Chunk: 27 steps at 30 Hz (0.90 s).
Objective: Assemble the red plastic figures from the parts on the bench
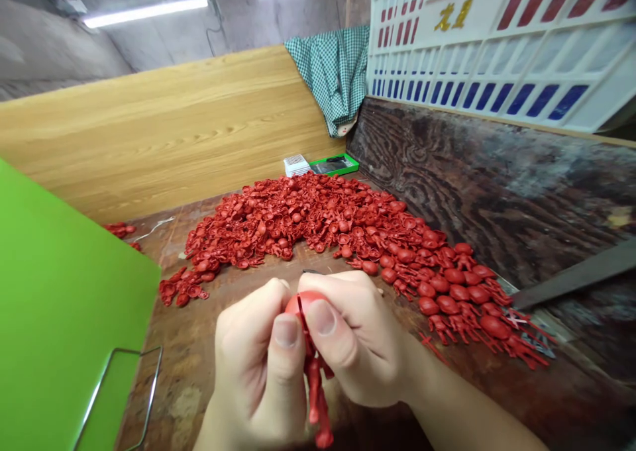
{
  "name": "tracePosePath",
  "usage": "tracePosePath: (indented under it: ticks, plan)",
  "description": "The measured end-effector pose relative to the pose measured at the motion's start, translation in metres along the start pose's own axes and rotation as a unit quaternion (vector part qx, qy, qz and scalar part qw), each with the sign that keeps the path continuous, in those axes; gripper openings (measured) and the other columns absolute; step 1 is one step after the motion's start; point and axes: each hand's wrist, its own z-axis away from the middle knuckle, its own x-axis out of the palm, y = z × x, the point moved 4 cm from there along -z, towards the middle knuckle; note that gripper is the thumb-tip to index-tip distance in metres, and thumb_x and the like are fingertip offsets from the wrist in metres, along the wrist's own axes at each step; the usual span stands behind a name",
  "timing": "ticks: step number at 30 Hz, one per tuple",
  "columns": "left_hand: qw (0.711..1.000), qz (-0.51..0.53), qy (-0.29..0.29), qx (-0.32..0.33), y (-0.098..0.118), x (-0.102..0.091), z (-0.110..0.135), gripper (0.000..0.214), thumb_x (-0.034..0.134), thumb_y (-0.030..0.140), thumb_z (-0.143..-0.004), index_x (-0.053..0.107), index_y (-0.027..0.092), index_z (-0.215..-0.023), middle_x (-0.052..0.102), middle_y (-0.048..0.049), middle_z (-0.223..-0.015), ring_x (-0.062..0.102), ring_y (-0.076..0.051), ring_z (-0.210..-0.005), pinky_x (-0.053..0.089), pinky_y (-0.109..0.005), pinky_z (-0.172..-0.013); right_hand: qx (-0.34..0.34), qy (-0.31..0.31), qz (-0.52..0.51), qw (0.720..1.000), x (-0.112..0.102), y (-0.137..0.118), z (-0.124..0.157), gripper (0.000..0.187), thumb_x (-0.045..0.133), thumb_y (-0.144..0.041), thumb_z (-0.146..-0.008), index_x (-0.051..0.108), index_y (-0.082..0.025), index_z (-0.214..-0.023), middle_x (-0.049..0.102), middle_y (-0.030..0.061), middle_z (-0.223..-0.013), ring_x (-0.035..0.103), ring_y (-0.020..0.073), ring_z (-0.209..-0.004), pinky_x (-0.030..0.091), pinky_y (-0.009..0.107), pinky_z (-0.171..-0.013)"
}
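Between my two hands is a red plastic figure (313, 388) with a round head and dangling limbs, close to the camera. A dark gap runs down its head between two halves. My left hand (258, 365) is closed on the left half, thumb pressed on the front. My right hand (358, 338) grips the right half in the same way, its thumb across the head. Part of a small dark object (312, 272) shows behind the right fingers; its kind I cannot make out. The figure's back is hidden by my fingers.
A curved heap of red plastic parts (298, 216) lies beyond my hands, with round-headed figures (454, 292) at its right end. A green panel (64, 292) and wire stand (102, 385) are left. A green tray (350, 163) sits behind; a white crate (497, 53) is upper right.
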Motion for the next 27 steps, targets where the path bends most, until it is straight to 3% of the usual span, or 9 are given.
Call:
tracePosePath:
  ticks: [4, 12, 16, 27]
  plan:
    - [0.998, -0.035, -0.027, 0.036, -0.0032, -0.0012, -0.0035, 0.044, 0.040, 0.046, -0.114, 0.044, 0.022, -0.078, 0.042, 0.0023, -0.064, 0.040, -0.011, -0.052, 0.030, -0.030, -0.049, -0.028, -0.002, 0.076, 0.997, -0.0024, -0.0016, -0.0019, 0.047, 0.049, -0.048, -0.112, 0.042, -0.022, -0.073, 0.044, -0.0056, -0.065, 0.044, 0.0090, -0.056, 0.033, 0.026, -0.057]
    - [0.994, -0.082, -0.031, 0.072, -0.0060, -0.0065, 0.0007, 0.034, 0.048, 0.044, -0.112, 0.048, 0.023, -0.085, 0.046, 0.0019, -0.067, 0.044, -0.012, -0.056, 0.032, -0.030, -0.052, -0.039, -0.014, 0.060, 0.997, -0.0012, 0.0014, -0.0010, 0.052, 0.039, -0.052, -0.116, 0.046, -0.022, -0.074, 0.047, -0.0047, -0.065, 0.046, 0.0092, -0.057, 0.032, 0.026, -0.056]
    - [0.996, -0.054, -0.024, 0.064, -0.0056, -0.0066, 0.0000, 0.037, 0.045, 0.047, -0.112, 0.049, 0.023, -0.084, 0.044, 0.0022, -0.067, 0.042, -0.012, -0.055, 0.031, -0.030, -0.051, -0.099, -0.002, 0.102, 0.990, -0.0020, 0.0005, -0.0014, 0.058, 0.035, -0.065, -0.113, 0.047, -0.022, -0.076, 0.048, -0.0039, -0.068, 0.046, 0.0114, -0.059, 0.032, 0.029, -0.059]
    - [0.998, -0.033, -0.037, 0.050, -0.0045, -0.0082, 0.0027, 0.032, 0.048, 0.044, -0.109, 0.049, 0.023, -0.085, 0.044, 0.0001, -0.070, 0.042, -0.014, -0.058, 0.030, -0.033, -0.054, -0.144, 0.002, 0.091, 0.985, 0.0048, 0.0037, 0.0008, 0.048, 0.043, -0.063, -0.112, 0.049, -0.024, -0.084, 0.046, -0.0027, -0.076, 0.045, 0.0153, -0.065, 0.037, 0.032, -0.064]
